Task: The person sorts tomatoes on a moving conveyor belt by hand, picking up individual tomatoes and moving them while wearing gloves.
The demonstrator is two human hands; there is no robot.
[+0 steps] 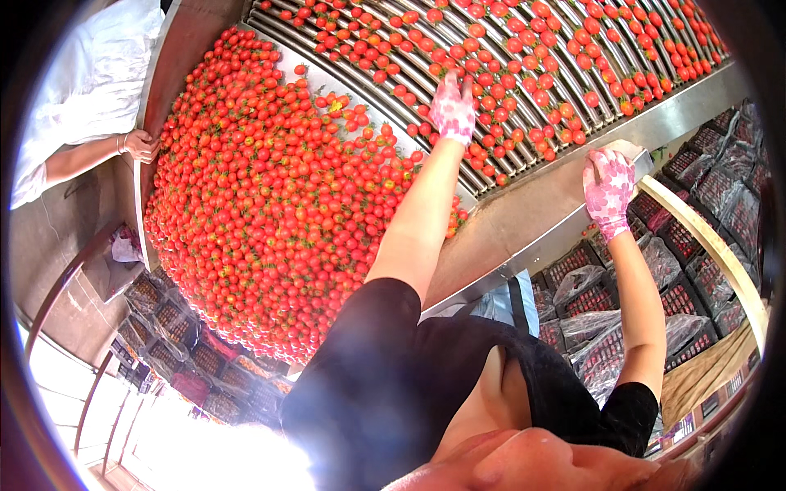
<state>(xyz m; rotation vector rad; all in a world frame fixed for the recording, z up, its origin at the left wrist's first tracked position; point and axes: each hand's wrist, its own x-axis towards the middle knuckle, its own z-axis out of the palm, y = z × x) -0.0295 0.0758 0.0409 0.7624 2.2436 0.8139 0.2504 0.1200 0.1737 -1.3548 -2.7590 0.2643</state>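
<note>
My left hand (453, 110), in a pink-and-white patterned glove, reaches over a roller conveyor (397, 106). Its fingers are stretched out and apart, touching or just above the small red tomatoes (490, 102) lying between the metal rollers. Whether a tomato is under the fingertips is hidden. My right hand (610, 188), gloved alike, is at the conveyor's near right corner, with its fingers bent over the metal side rail (524, 221). To the left of my left forearm lies a large heap of red tomatoes (270, 180), many with green stems.
A co-worker's bare hand (141, 146) rests on the heap's left rim, below a white garment (94, 74). Dark crates (679, 237) of tomatoes, partly wrapped in clear plastic, stand stacked at the right. More crates (176, 323) stand at lower left. A pale curved bar (712, 245) runs beside my right forearm.
</note>
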